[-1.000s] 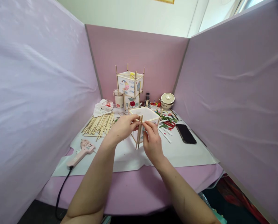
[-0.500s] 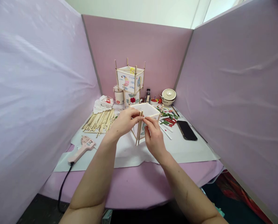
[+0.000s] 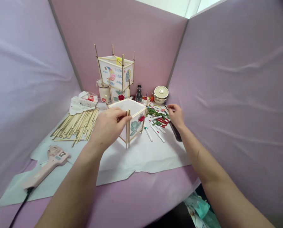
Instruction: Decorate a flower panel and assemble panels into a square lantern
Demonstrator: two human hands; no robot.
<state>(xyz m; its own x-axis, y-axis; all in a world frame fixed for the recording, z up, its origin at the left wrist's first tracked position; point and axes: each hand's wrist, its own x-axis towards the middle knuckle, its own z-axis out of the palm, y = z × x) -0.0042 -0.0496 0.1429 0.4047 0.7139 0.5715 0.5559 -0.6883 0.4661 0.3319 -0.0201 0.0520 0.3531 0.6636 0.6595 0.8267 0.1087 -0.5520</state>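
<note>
My left hand (image 3: 113, 125) pinches the near corner posts of a white paper lantern frame (image 3: 138, 125) with thin wooden edges and a painted red flower. The frame stands upright on the white sheet, open at the top. Away from it, my right hand (image 3: 175, 114) is over the right back of the table, beside thin dark sticks and above the black phone (image 3: 175, 131). Its fingers are bent together; whatever lies between them is too small to make out. Behind the frame rises a taller lantern (image 3: 111, 73) with a painted moon.
Many wooden sticks (image 3: 76, 125) and a pink glue gun (image 3: 47, 166) lie on the left. White markers (image 3: 157, 133), red scissors (image 3: 163, 122) and green leaves (image 3: 155, 112) lie right of centre. Behind are a lidded bowl (image 3: 161, 92), a jar (image 3: 104, 93) and a crumpled bag (image 3: 83, 103).
My right hand has let go of the frame's corner and moved right and back. My left hand stays on the corner posts. The view has turned to the right.
</note>
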